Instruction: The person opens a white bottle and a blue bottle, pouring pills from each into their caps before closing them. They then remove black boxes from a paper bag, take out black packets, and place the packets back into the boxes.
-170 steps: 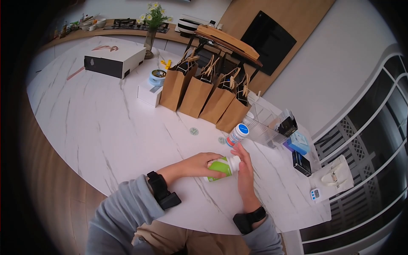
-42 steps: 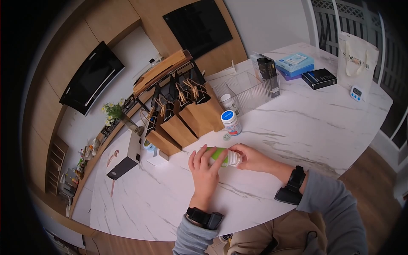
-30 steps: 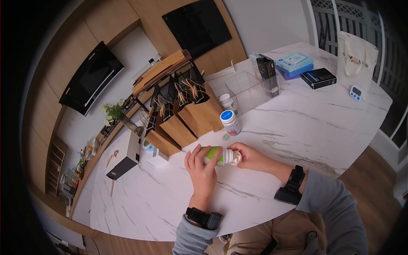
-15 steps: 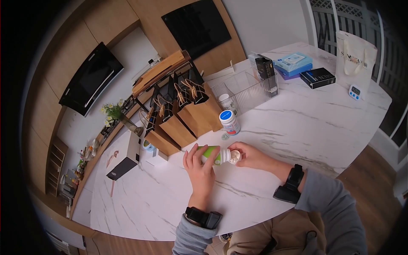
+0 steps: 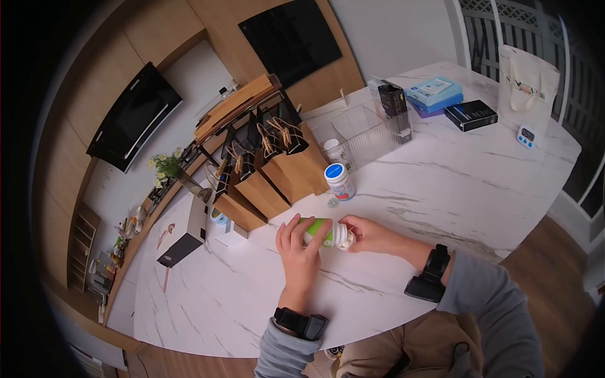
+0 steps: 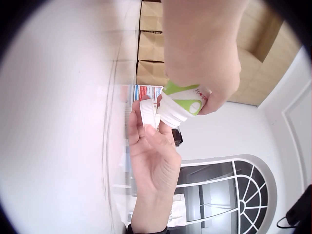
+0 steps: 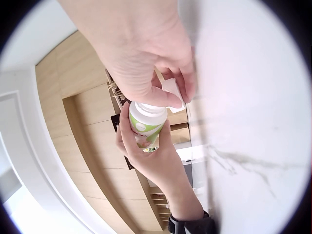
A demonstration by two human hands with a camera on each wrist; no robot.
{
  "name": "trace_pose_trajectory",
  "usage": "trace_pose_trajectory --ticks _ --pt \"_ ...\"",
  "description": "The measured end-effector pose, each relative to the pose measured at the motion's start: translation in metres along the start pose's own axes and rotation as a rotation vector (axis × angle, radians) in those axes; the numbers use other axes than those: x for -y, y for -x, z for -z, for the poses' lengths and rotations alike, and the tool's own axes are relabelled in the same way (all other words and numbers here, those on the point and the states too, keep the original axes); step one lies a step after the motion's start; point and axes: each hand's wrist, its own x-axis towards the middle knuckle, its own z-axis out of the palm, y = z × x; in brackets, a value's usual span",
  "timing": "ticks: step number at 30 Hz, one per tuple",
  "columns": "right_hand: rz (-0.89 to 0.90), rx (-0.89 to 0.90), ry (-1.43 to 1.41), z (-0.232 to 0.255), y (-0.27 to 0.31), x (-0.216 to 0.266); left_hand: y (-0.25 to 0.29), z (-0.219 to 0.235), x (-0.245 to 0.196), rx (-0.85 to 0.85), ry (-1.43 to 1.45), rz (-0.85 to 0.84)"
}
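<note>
My left hand (image 5: 299,261) grips a green-and-white pill bottle (image 5: 320,232), its fingers wrapped over the label. The bottle lies tipped on its side above the table, with its white threaded neck (image 6: 174,113) toward my right hand (image 5: 378,239). Between thumb and fingers, the right hand pinches a white ribbed screw cap (image 6: 147,112), hollow side facing the bottle's mouth. Neck and cap almost meet, so the cap's inside is mostly hidden. A white bottle with a blue lid (image 5: 340,181) stands upright just beyond both hands.
Brown paper bags (image 5: 261,198) stand in a row behind the hands, beside a clear ribbed organizer (image 5: 372,142). At the right are blue boxes (image 5: 435,94), a black box (image 5: 471,116), a small timer (image 5: 525,137) and a white bag (image 5: 529,79). A black-and-white box (image 5: 184,230) sits left.
Several seconds ago the right palm lay against the bottle's white end; later the cap is off in that hand, small white pieces showing in it. Since half a second ago, the bottle has shifted right, over the cap.
</note>
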Motion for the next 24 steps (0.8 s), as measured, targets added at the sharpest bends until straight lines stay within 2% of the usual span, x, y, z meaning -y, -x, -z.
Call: trace_pose_trajectory --ticks 10,15,19,21,24 --pt "0.018 -0.014 -0.058 0.002 -0.001 -0.005 0.000 0.003 0.000 -0.053 -0.061 -0.007" --pt "-0.001 0.006 -0.013 0.002 0.001 -0.002 0.002 0.005 0.000 0.047 -0.053 -0.083" --pt "-0.001 -0.011 0.005 0.001 0.000 -0.001 0.001 0.003 -0.001 0.022 -0.042 -0.090" --pt "-0.013 -0.016 -0.015 0.002 0.000 -0.001 0.000 0.002 -0.001 -0.016 -0.014 -0.020" --pt "0.005 -0.020 -0.063 0.002 0.000 -0.003 -0.003 0.002 -0.002 0.014 0.045 0.067"
